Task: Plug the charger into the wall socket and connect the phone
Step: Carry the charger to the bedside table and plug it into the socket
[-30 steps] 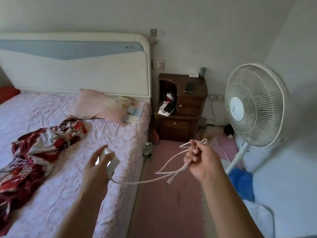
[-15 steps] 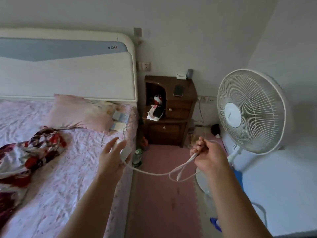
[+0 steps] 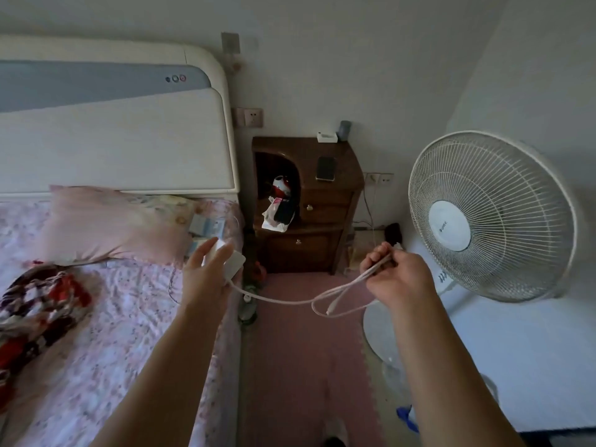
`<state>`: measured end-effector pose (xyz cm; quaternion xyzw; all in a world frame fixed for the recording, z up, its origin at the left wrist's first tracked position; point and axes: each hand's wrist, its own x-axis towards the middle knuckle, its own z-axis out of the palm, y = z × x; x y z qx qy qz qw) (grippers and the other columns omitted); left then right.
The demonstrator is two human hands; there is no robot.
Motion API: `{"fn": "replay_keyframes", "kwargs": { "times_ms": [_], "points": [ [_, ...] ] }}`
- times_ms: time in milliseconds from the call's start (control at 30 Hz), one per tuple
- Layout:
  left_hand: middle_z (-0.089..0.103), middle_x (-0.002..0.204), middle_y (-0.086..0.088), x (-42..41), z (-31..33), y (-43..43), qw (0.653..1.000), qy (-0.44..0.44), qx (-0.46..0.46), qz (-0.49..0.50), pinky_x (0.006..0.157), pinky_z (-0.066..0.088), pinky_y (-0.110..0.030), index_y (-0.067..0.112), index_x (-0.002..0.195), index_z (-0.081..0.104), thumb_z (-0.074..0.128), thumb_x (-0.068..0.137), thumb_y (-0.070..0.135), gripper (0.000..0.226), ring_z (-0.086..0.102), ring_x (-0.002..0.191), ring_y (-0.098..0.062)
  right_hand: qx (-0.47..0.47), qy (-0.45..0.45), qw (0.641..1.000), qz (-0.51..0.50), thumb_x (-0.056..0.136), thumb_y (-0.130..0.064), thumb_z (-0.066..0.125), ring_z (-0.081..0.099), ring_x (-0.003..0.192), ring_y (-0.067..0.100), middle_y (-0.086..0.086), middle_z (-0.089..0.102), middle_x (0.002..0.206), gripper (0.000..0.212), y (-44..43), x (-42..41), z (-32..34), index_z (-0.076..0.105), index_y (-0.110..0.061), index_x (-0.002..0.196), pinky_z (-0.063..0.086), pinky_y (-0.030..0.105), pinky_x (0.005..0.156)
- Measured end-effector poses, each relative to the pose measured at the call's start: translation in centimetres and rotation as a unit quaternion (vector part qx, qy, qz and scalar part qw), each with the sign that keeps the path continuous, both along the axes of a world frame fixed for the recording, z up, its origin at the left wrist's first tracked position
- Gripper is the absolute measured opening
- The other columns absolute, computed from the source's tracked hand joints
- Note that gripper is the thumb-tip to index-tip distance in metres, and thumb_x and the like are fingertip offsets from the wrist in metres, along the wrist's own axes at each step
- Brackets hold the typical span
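Left hand (image 3: 206, 279) grips the charger (image 3: 233, 262); right hand (image 3: 398, 279) pinches its cable (image 3: 290, 300); phone (image 3: 325, 168) lies on the nightstand (image 3: 346, 162).

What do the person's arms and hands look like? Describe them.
Both forearms are bare all the way to the bottom edge of the picture, with no sleeves in view. The left hand and the right hand show no gloves, rings, watch or wristband.
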<state>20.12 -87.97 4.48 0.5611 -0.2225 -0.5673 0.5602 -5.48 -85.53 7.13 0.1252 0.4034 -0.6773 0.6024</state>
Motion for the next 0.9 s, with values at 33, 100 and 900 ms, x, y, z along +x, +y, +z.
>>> {"fn": "replay_keyframes", "kwargs": {
  "times_ms": [33, 100, 900],
  "points": [
    [0.058, 0.117, -0.016, -0.3, -0.2, -1.0, 1.0, 0.0, -0.001, 0.003, 0.088, 0.053, -0.04, 0.017, 0.124, 0.059, 0.068, 0.083, 0.023, 0.042, 0.064, 0.091, -0.022, 0.001, -0.003, 1.0, 0.0, 0.097, -0.009, 0.034, 0.04, 0.053, 0.013, 0.0, 0.046, 0.066, 0.03, -1.0, -0.3, -0.1, 0.049, -0.012, 0.071, 0.036, 0.024, 0.056],
    [0.059, 0.116, -0.015, -1.0, -0.6, -3.0, 1.0, -0.008, 0.0, 0.007, 0.086, 0.052, -0.038, 0.017, 0.123, 0.059, 0.069, 0.083, 0.024, 0.042, 0.064, 0.086, -0.02, 0.003, -0.01, 1.0, 0.004, 0.097, -0.01, 0.035, 0.04, 0.053, 0.014, 0.0, 0.047, 0.065, 0.03, -3.3, -1.1, -0.5, 0.049, -0.012, 0.071, 0.036, 0.024, 0.056],
    [0.058, 0.11, -0.013, -8.8, -3.8, -26.6, 0.997, -0.003, 0.006, 0.077, 0.063, 0.054, -0.03, 0.011, 0.124, 0.055, 0.077, 0.074, 0.026, 0.057, 0.062, 0.092, -0.022, 0.047, -0.023, 0.995, 0.085, 0.097, -0.012, 0.038, 0.045, 0.059, 0.014, 0.001, 0.05, 0.068, 0.024, -28.9, -9.3, -1.7, 0.054, -0.012, 0.079, 0.04, 0.026, 0.06]
  ]
}}
